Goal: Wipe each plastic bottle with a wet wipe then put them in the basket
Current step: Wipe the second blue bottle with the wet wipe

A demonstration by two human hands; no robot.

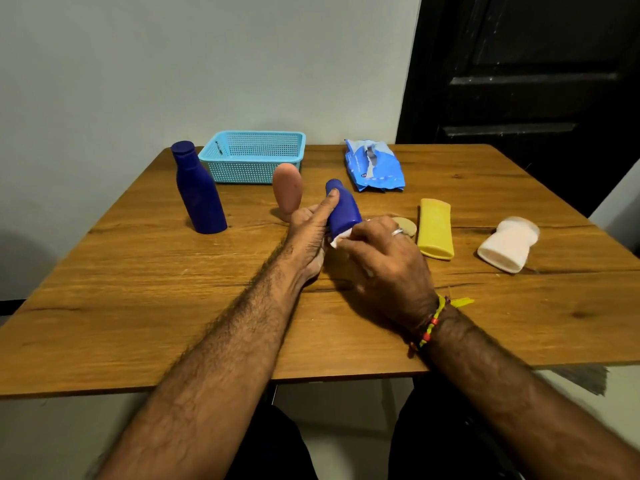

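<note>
Gripping small blue bottle (pixel 343 207), hands (pixel 308 233) press wipe (pixel 337 240).

Small blue bottle (pixel 343 209) tilted, held; white wipe (pixel 339 239) at base

Left hand (pixel 309 233) grips small blue bottle (pixel 342 209) over wooden table (pixel 138 278); right hand (pixel 382 268) presses white wipe (pixel 341 240) against its base.
</note>
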